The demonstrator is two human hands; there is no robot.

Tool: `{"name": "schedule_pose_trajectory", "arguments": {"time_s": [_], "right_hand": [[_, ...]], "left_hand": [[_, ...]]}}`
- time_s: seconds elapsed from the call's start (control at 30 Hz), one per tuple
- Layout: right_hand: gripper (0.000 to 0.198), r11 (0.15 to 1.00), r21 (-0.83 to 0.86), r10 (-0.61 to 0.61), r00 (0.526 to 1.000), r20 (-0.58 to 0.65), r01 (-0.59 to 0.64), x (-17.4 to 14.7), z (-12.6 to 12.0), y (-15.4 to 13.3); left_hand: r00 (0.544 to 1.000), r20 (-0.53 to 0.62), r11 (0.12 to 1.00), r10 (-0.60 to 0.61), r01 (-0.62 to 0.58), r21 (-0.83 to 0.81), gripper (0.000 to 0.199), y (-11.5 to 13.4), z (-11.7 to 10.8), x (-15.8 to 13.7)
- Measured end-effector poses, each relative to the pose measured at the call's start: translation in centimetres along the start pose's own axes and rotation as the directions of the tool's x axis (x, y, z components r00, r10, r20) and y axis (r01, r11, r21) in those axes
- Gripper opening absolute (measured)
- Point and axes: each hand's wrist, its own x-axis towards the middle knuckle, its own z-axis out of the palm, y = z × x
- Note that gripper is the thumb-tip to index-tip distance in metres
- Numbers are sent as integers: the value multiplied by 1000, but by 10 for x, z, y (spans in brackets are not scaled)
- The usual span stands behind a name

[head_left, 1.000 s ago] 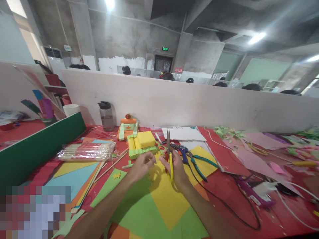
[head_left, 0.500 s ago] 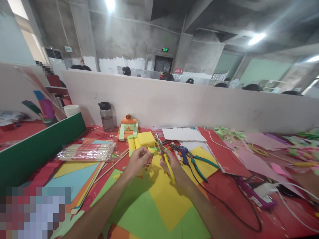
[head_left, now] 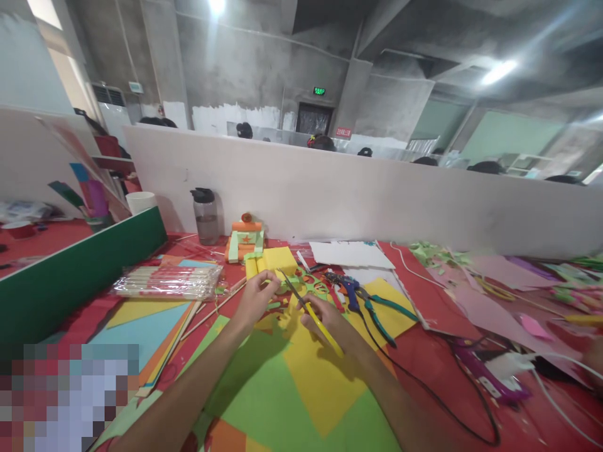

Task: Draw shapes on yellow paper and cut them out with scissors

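Observation:
My right hand (head_left: 330, 315) is closed on a pair of scissors with yellow handles (head_left: 323, 329). Their blades slant up and left toward my left hand (head_left: 257, 296), whose thumb and fingers are pinched together by the tips. What the left fingers hold, if anything, is too small to make out. Under both hands lie a yellow paper sheet (head_left: 325, 395) and a larger green sheet (head_left: 259, 383). Green and yellow paper scraps are scattered around the fingers. Just beyond them stands a yellow block (head_left: 281, 258) beside yellow rolls.
A blue glue gun (head_left: 349, 290) and teal-handled pliers (head_left: 393, 304) lie right of my hands, with a black cable trailing. Behind stand an orange-and-green paper model (head_left: 245, 240) and a water bottle (head_left: 206, 218). Wrapped sticks (head_left: 167, 282) lie left; a purple power strip (head_left: 494, 376) lies right.
The scissors have swung from nearly upright to a lower slant, tips pointing left toward my left hand. My left hand stays pinched in nearly the same place. The view has shifted slightly.

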Motion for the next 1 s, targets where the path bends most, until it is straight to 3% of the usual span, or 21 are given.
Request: {"name": "schedule_pose_trajectory", "arguments": {"time_s": [0.3,1.0], "right_hand": [[34,998,42,43,999,5,-43,-3,0,-9],[33,999,16,49,998,35,-50,-1,-4,-1]], "left_hand": [[995,95,999,24,-28,37,23,2,1,-1],[990,139,997,29,-37,61,20,6,-1,-1]]}}
